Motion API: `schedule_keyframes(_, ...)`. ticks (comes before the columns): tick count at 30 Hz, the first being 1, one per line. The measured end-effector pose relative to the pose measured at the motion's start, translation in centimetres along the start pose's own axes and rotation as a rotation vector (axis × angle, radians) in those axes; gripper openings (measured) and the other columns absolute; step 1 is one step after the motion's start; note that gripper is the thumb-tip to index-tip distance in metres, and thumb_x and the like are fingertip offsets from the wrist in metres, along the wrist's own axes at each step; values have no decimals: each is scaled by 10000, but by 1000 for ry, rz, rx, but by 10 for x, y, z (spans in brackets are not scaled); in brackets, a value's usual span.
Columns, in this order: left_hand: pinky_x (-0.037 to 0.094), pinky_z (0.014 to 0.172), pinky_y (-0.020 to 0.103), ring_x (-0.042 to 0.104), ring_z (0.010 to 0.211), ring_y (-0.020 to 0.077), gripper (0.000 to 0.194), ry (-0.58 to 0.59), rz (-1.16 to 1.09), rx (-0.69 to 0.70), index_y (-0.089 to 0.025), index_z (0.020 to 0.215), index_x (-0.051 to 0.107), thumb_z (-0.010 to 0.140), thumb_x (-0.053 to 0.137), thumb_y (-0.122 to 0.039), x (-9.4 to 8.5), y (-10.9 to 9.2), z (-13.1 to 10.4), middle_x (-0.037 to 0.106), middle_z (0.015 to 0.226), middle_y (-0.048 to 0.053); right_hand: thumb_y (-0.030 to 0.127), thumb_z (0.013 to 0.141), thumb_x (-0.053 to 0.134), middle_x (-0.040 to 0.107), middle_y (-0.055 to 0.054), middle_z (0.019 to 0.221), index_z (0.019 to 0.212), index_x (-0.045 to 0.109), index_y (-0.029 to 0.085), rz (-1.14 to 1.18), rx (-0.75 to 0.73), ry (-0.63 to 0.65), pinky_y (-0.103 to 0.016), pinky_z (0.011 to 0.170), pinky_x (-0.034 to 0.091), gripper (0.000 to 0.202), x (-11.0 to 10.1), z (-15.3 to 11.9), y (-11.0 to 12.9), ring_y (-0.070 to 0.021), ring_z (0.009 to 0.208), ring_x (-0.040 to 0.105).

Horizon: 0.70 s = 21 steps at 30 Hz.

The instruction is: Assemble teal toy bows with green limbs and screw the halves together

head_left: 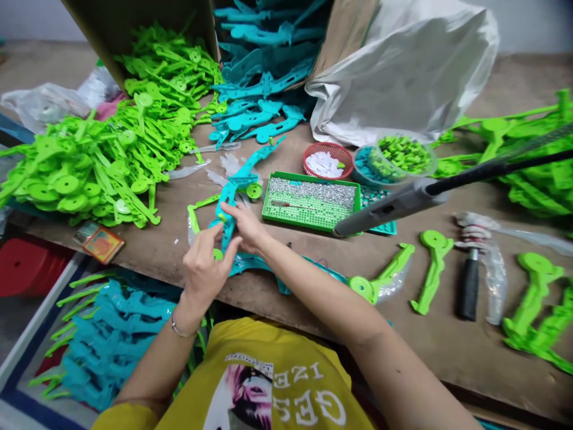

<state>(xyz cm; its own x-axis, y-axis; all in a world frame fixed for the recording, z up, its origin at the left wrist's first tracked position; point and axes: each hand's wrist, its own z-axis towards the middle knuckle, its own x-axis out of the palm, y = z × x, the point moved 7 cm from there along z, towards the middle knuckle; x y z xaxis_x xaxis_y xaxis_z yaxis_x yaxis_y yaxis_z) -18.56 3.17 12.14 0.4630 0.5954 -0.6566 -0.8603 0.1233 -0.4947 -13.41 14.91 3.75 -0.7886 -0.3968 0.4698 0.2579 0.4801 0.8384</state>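
Head view: brown worktop point(432, 340), pale wall point(530, 30) beyond; hands point(203, 260) point(250, 229) curled, gripping teal part point(230, 192).

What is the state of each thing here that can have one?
Blue part: held in left hand and right hand
Green tray: partly filled
Screwdriver: lying in green tray
Red basket: holding white pieces
Clear tub: heaped with green pieces
Black-handled tool: lying, far end wrapped
White sack: crumpled

Long, narrow turquoise plastic frame point(230, 192): slotted, held aslant, far tip pointing away and rightward, nearer part between left hand point(203, 261) and right hand point(247, 226).
Small yellow-green plastic piece point(222, 218): on the frame's nearer part (whether fully seated cannot be told).
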Motion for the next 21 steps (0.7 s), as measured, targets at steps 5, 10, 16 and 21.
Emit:
schedule_keyframes(5, 536, 696, 271, 670, 689, 130, 202, -162, -303, -290, -231, 1062, 642, 949, 557, -375, -25, 33, 20, 695, 885, 12, 262, 641, 721, 550, 61, 726, 972, 550, 231, -20, 29, -101, -256, 571, 431, 374, -20, -33, 5, -110, 600, 474)
schedule_keyframes(10, 508, 553, 231, 665, 696, 151, 440, 296, -757, -688, -188, 1017, 657, 790, 700, -563, 40, 78, 64, 714, 894, 60, 131, 621, 674, 642, 30, 820, 1093, 632, 234, -256, 54, 175, -271, 598, 465, 485, -26, -85, 30, -127, 658, 522)
schedule_keyframes(16, 390, 407, 136, 497, 446, 47, 358, 547, -1099, -864, -140, 792, 657, 627, 875, -370, 85, 52, 56, 570, 560, -44, 310, 793, 688, 710, -46, 1121, 1214, 651, 248, -239, 80, 109, -358, 817, 569, 427, -72, -130, 61, -192, 962, 670)
schedule_keyframes(21, 420, 421, 90, 501, 439, 20, 224, 170, -1184, -985, -153, 740, 606, 675, 820, -161, 90, 49, 66, 555, 556, -79, 518, 865, 620, 750, -84, 1085, 1068, 709, 237, -98, -58, -235, -413, 834, 593, 358, -138, -166, 69, -223, 927, 717)
